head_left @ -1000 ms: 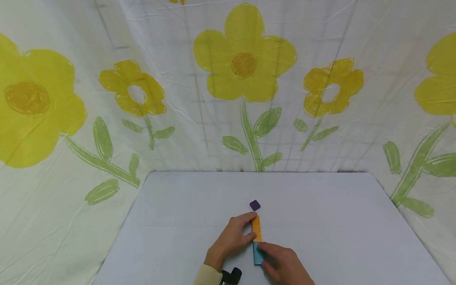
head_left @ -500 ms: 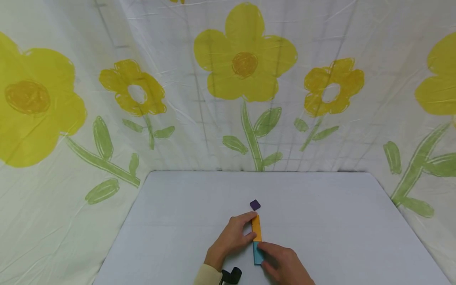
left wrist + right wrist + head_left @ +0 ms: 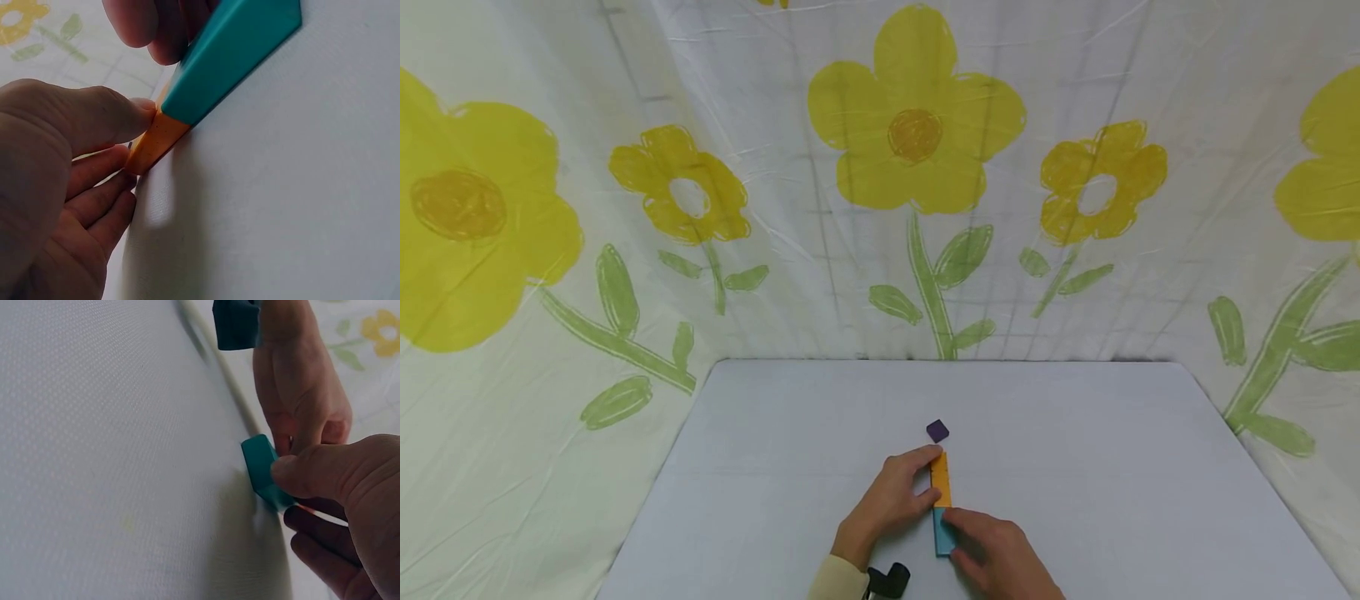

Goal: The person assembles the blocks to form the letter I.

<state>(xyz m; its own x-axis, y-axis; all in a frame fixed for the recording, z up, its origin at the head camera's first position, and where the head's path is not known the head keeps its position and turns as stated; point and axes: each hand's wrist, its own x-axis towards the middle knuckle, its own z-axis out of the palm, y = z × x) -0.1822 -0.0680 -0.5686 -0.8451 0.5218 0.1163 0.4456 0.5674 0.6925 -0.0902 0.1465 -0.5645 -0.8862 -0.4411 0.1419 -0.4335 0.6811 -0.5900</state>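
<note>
An orange block (image 3: 942, 479) and a teal block (image 3: 942, 540) lie end to end in a line on the white table. My left hand (image 3: 887, 500) pinches the orange block, its thumb near the seam in the left wrist view and its fingers at the far end. With thumb and fingers, my right hand (image 3: 1000, 550) holds the teal block (image 3: 257, 464) from the right. Seen from the left wrist, the teal block's end meets the orange block's end (image 3: 153, 147). A small dark purple block (image 3: 937, 431) sits just beyond the orange block's far end.
The white table (image 3: 775, 433) stretches to both sides and ends at a curtain (image 3: 790, 283) printed with yellow flowers. On the left wrist is a black device (image 3: 891, 580) below a cream sleeve (image 3: 838, 579).
</note>
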